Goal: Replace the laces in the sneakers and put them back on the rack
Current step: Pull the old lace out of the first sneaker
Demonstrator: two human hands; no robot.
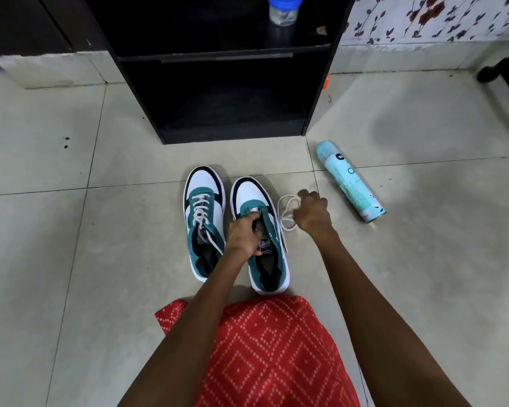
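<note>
Two teal, white and black sneakers stand side by side on the tiled floor, toes pointing at the black rack. The left sneaker has a white lace threaded through it, its end trailing back. The right sneaker shows no lace across its eyelets. My left hand grips its tongue and upper. A loose white lace lies in loops on the floor just right of that shoe. My right hand is closed over the lace, fingers curled on it.
A light blue spray can lies on the floor to the right. A small jar with a blue lid stands on the rack's upper shelf. A dark furniture leg is at far right. My red patterned garment covers the near floor.
</note>
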